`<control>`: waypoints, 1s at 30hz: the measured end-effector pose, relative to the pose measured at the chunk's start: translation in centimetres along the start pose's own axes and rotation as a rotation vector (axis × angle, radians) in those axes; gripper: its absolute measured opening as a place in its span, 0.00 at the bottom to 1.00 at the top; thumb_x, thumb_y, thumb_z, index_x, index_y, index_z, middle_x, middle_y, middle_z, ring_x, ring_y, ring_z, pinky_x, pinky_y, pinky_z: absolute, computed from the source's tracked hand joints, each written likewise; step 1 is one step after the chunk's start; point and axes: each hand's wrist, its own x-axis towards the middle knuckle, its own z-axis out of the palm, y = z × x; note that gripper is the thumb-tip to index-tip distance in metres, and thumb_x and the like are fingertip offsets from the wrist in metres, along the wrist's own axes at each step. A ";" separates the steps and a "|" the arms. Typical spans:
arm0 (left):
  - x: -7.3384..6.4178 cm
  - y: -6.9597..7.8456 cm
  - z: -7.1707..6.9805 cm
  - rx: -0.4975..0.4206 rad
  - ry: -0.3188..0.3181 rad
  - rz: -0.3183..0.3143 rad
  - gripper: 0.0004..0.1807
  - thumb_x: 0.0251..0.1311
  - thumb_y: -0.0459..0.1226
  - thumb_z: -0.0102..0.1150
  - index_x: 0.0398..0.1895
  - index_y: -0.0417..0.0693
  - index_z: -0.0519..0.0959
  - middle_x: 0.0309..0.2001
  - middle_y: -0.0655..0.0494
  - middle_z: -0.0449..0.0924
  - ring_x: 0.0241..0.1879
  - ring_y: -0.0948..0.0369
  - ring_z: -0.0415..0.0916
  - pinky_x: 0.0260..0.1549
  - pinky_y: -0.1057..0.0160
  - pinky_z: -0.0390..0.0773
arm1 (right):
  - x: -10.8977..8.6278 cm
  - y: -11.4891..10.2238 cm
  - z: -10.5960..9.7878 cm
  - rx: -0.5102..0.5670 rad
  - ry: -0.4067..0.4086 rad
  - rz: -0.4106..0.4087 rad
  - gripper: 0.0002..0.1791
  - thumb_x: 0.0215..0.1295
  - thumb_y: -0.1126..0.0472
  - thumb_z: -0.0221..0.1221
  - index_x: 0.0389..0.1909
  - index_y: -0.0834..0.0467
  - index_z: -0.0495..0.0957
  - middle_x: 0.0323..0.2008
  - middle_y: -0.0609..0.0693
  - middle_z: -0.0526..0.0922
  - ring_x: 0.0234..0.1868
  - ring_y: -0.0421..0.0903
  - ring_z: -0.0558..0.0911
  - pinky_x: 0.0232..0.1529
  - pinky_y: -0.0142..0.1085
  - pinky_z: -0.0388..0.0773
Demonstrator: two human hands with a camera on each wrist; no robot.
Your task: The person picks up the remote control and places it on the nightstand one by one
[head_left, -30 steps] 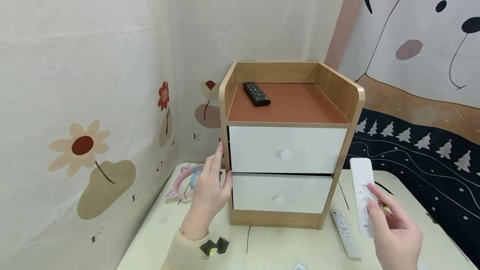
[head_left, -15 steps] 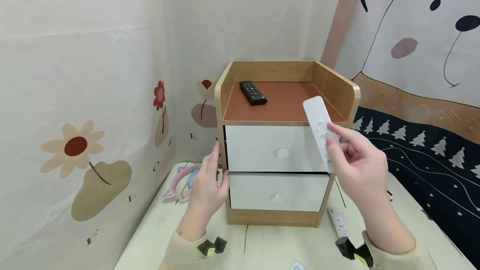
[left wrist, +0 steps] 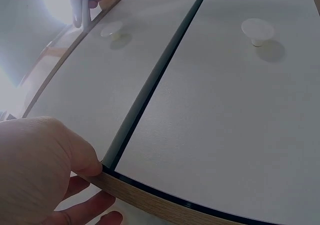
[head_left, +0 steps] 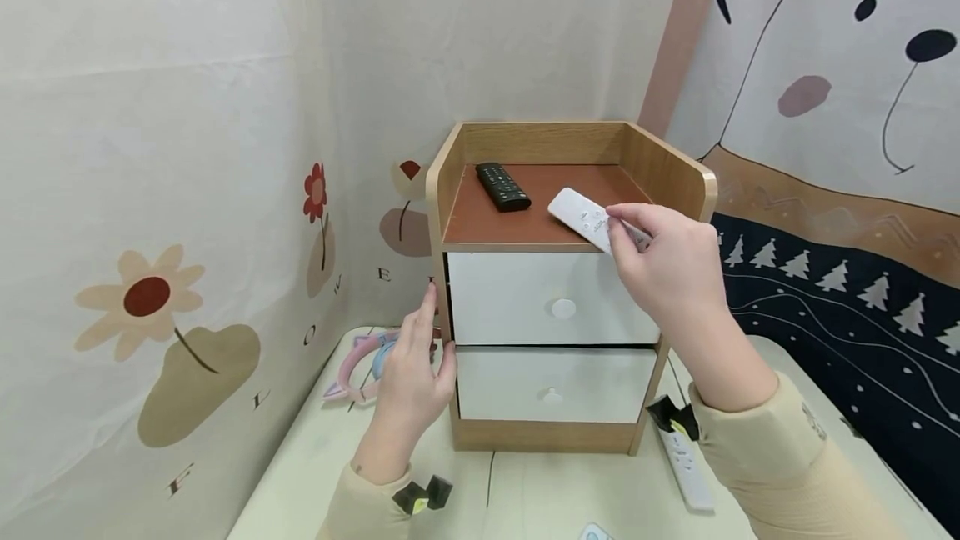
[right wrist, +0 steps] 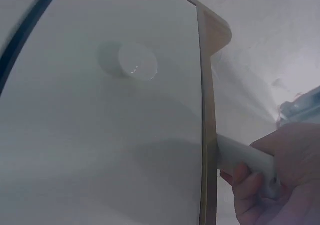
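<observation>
The right hand (head_left: 669, 261) pinches a white remote (head_left: 582, 213) over the front edge of the shelf (head_left: 483, 226), a gap from the black remote (head_left: 503, 187); the left hand (head_left: 414, 372), fingers straight, touches the cabinet's (head_left: 510, 298) left edge.

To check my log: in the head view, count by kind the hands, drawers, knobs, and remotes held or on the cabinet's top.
Hands: 2 (left hand, right hand)
Drawers: 2 (upper drawer, lower drawer)
Knobs: 2 (upper knob, lower knob)
Remotes: 2 (black remote, white remote)
Total: 8
</observation>
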 end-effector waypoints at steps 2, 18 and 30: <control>0.0 0.0 0.0 -0.006 0.004 0.003 0.51 0.66 0.26 0.68 0.90 0.42 0.54 0.61 0.36 0.80 0.39 0.51 0.86 0.36 0.55 0.91 | 0.6 -0.2 0.2 -0.035 -0.020 -0.001 0.12 0.77 0.64 0.62 0.51 0.61 0.93 0.48 0.61 0.95 0.43 0.61 0.92 0.41 0.49 0.89; 0.0 0.0 0.1 -0.012 0.020 0.022 0.51 0.64 0.25 0.68 0.89 0.42 0.55 0.61 0.36 0.80 0.38 0.50 0.86 0.35 0.56 0.91 | 4.3 -1.8 1.6 -0.164 -0.430 0.073 0.20 0.81 0.54 0.55 0.53 0.61 0.92 0.56 0.61 0.92 0.51 0.61 0.88 0.49 0.55 0.85; 0.0 0.0 0.1 -0.001 0.007 0.008 0.51 0.65 0.26 0.68 0.89 0.42 0.54 0.61 0.36 0.80 0.39 0.50 0.86 0.35 0.55 0.91 | 7.2 -1.6 4.5 -0.144 -0.521 0.115 0.19 0.79 0.52 0.56 0.51 0.57 0.93 0.48 0.56 0.94 0.43 0.54 0.89 0.47 0.50 0.85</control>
